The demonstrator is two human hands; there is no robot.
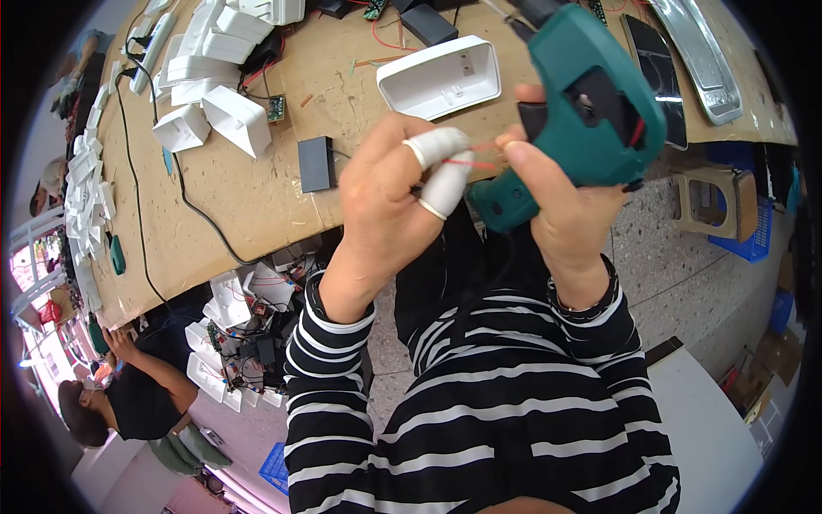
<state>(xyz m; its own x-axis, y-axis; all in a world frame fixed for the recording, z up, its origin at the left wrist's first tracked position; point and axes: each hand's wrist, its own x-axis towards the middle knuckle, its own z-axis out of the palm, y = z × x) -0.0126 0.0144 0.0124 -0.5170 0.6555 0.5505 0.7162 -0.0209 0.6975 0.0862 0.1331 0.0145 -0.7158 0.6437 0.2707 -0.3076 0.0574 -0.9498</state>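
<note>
- While my left grip (390, 184) is pinching red wires (473, 163), my right grip (565, 201) is holding a green tool (582, 64).
- Wires are bridging toward my right grip, apparently unjoined.
- White housing (454, 102) is lying open on the tabletop (274, 184), seemingly unwired.

tool (591, 98): green | wire (469, 163): red | finger cots (438, 146): white | sleeves (330, 377): black-white stripes

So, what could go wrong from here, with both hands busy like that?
The thin red wires at the left hand might slip or get tugged too hard. The right hand holds a bulky green-and-black tool, and its fingers are close to the black trigger, so an accidental press is possible. The tool could also bump the open white plastic shell beside it.
</note>
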